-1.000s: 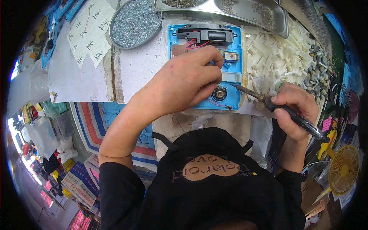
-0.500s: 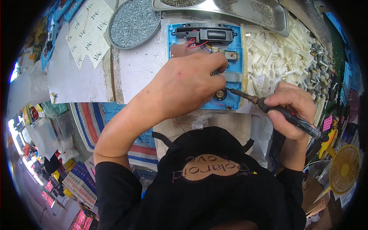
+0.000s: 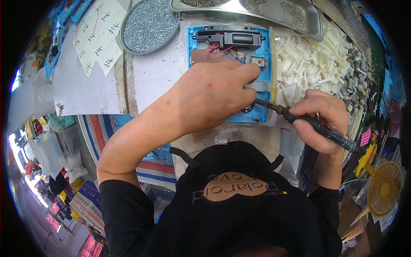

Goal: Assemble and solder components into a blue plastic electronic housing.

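Note:
A blue plastic casing (image 3: 266, 78) lies open on the bench with its inside showing. It carries a long black part (image 3: 231, 39) at the far end, a brown board (image 3: 200, 57) and thin red, blue and yellow wires. My left hand (image 3: 218, 92) reaches across the casing, fingers curled into a pinch. What they hold is hidden beneath the hand. A round speaker-like part (image 3: 247, 109) shows partly beside it. In my right hand (image 3: 323, 122) is a soldering iron (image 3: 279, 109) with a black handle, its tip end touching or just beside the left fingertips.
A round tray (image 3: 150, 28) of small metal screws stands at the far left, and a metal tray (image 3: 314, 23) with small parts at the far right. White plastic pieces (image 3: 308, 60) are heaped right of the casing. A yellow fan (image 3: 384, 188) is at the lower right.
My left hand has shifted slightly right and toward me, covering more of the round part. The iron's tip has moved in beside the left fingers and is now hidden; my right hand has moved slightly left.

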Action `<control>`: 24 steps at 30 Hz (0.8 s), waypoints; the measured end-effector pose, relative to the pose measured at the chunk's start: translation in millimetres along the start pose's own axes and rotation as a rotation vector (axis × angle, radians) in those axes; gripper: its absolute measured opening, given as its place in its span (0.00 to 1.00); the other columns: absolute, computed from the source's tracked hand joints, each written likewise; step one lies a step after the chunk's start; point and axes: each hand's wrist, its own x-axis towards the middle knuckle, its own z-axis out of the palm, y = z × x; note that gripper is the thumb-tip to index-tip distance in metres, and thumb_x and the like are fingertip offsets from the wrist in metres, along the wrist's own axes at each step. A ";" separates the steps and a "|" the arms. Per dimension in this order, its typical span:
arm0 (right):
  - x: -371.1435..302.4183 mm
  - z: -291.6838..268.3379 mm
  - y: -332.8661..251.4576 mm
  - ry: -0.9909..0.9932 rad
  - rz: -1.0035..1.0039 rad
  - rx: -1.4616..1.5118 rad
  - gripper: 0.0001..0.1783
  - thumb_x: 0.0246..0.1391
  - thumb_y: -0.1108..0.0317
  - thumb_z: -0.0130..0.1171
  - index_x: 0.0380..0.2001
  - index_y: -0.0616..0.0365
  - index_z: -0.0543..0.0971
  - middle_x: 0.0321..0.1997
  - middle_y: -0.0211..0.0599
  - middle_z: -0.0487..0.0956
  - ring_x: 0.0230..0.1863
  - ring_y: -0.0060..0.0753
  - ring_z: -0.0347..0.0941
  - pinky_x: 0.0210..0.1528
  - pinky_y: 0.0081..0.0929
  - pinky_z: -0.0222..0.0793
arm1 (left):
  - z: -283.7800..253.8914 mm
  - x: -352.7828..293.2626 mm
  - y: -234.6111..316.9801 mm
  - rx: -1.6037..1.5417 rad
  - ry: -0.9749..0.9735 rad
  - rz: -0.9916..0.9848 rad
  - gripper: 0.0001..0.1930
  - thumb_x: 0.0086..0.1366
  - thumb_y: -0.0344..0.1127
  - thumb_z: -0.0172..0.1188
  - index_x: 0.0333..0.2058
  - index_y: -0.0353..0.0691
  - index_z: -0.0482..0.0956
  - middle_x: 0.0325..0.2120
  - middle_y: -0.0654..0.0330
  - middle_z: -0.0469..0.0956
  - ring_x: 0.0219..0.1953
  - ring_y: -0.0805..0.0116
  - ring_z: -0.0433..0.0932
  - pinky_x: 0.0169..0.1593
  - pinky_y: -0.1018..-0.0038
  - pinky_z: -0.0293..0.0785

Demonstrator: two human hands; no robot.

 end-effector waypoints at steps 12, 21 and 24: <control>-106.4 -61.9 -1.5 0.478 0.238 0.201 0.17 0.54 0.65 0.64 0.42 0.66 0.77 0.35 0.41 0.77 0.34 0.27 0.70 0.38 0.26 0.65 | -7.2 2.1 -1.7 0.004 -0.039 0.025 0.07 0.53 0.29 0.66 0.31 0.39 0.78 0.43 0.57 0.77 0.43 0.57 0.81 0.40 0.65 0.80; -218.5 -202.6 -22.1 1.476 0.078 -0.064 0.03 0.64 0.73 0.59 0.36 0.60 0.78 0.29 0.28 0.77 0.22 0.13 0.58 0.28 0.16 0.56 | -5.0 9.7 5.7 0.007 0.028 0.030 0.11 0.49 0.26 0.68 0.33 0.39 0.79 0.39 0.55 0.78 0.39 0.54 0.81 0.39 0.63 0.80; -237.2 -219.4 -10.2 1.539 0.072 -0.090 0.04 0.64 0.72 0.60 0.34 0.59 0.79 0.29 0.28 0.78 0.22 0.13 0.60 0.26 0.16 0.56 | -1.2 5.0 3.0 0.008 0.100 0.078 0.10 0.52 0.27 0.68 0.35 0.39 0.81 0.39 0.57 0.79 0.36 0.57 0.81 0.34 0.64 0.79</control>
